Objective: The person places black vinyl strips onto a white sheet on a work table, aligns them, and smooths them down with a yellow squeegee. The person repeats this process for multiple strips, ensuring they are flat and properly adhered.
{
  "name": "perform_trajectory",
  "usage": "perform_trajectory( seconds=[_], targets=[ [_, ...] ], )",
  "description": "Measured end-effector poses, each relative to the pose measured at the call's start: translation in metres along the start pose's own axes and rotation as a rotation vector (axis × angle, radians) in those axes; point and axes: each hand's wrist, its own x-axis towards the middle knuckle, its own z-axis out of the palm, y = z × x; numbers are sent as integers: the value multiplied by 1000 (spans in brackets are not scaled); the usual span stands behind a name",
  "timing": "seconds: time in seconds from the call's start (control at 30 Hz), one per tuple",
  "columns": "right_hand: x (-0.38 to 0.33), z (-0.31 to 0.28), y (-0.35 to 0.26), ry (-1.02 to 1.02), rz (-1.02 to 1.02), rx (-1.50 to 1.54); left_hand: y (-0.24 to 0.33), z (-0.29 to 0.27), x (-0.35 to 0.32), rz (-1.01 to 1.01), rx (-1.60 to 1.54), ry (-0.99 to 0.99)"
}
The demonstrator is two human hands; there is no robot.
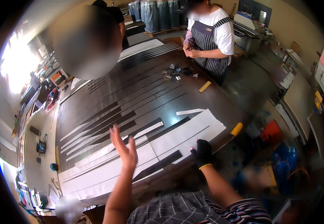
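My left hand [124, 147], bare, is raised over the near part of the dark table [206, 100], thumb apart and fingers stretched out, with nothing in it. Below it lie long white sheets [106, 173] and a black strip [162, 164]. My right hand [203, 154] wears a black fingerless glove with a yellow cuff. It is by the near edge of a white sheet [192, 130], its fingers curled; whatever they may hold is hidden. More black strips [126, 118] and white strips [76, 149] lie side by side beyond my left hand.
A yellow-handled tool [237, 129] lies at the table's right edge. Farther back are a yellow block [205, 87] and a pile of small scraps [175, 71]. A co-worker in a striped apron [208, 44] stands at the far right side; another person [115, 18] is at the far end.
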Motion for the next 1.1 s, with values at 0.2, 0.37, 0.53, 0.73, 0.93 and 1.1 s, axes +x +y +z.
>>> perform_trajectory(
  seconds=[0.2,0.37,0.53,0.73,0.93,1.1],
  targets=[
    [-1,0,5,6,13,-22,116,56,177,316,-354,462],
    [-4,11,7,-15,-8,-78,70,113,68,-56,-20,-1016],
    [-4,8,7,-1,-17,-104,27,43,-105,-401,-47,-892],
    [-3,10,12,9,-28,-77,6,-39,-201,-535,314,-339],
    [-2,13,11,29,-57,-82,-18,-37,-213,-479,541,-176],
    [-1,10,-19,-17,-114,-37,-20,-22,-200,-554,500,-170]
  ],
)
